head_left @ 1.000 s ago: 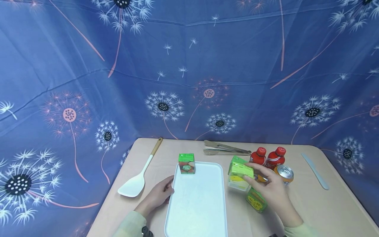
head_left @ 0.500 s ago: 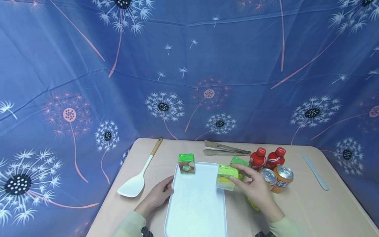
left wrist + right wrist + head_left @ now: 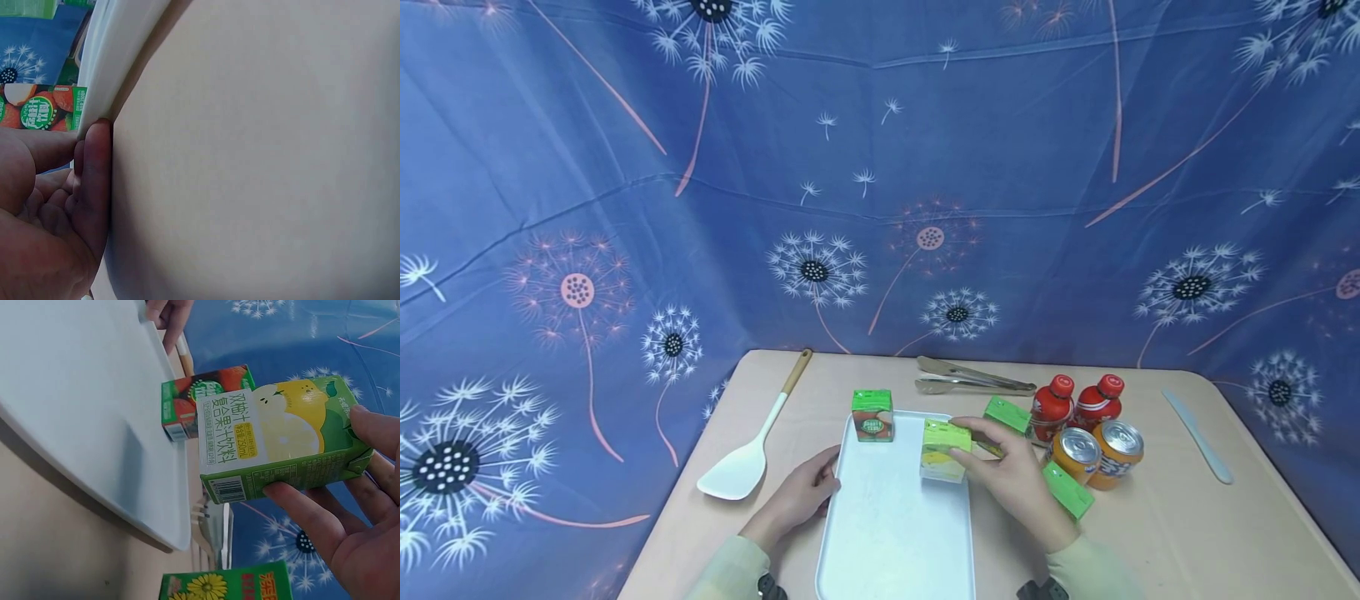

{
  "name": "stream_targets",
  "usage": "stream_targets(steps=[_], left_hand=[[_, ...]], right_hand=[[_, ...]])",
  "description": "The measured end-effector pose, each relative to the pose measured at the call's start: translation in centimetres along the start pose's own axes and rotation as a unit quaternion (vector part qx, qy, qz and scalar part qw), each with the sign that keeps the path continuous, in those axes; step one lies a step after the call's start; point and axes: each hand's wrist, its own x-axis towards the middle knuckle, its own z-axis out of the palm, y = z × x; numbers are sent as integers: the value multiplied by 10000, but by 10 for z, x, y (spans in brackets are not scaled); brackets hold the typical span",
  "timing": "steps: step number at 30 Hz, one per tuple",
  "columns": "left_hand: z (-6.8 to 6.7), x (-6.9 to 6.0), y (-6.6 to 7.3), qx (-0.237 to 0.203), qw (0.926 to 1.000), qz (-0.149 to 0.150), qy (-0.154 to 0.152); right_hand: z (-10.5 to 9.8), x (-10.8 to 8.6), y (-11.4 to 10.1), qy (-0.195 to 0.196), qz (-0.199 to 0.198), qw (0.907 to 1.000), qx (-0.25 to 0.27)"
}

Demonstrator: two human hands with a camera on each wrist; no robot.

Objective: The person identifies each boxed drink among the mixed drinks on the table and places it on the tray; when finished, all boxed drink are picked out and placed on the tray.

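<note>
My right hand (image 3: 1011, 483) holds a yellow-green juice carton (image 3: 943, 452) between thumb and fingers, above the far right part of the white tray (image 3: 895, 533). In the right wrist view this carton (image 3: 269, 434) shows a lemon-like fruit picture, and a shadow falls on the tray below. My left hand (image 3: 805, 490) pinches the tray's left edge; the left wrist view shows the thumb and a finger at the rim (image 3: 119, 56). A red-and-green juice carton (image 3: 872, 418) stands upright at the tray's far left corner.
Right of the tray are two green cartons (image 3: 1007, 414) (image 3: 1069, 490), two orange cans (image 3: 1077, 454) (image 3: 1118, 450) and two red-capped bottles (image 3: 1052, 408) (image 3: 1099, 404). Tongs (image 3: 973, 377) lie behind, a white spatula (image 3: 741, 467) left, a pale knife (image 3: 1198, 435) far right.
My right hand has carried the yellow-green carton leftward from beside the other cartons to over the tray. The left hand and the tray have stayed in place.
</note>
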Motion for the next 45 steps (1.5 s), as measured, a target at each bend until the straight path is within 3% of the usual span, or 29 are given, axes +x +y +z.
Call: stream_targets(steps=[10,30,45], left_hand=[[0,-1,0,24,10000,-20,16],[0,1,0,-27,10000,24,-6],[0,1,-1,-80,10000,5,-32]], right_hand=[[19,4,5,-58,326,9994,64],[65,12,17,-322,500,9982,52],[91,16,30,-553,209,9980,202]])
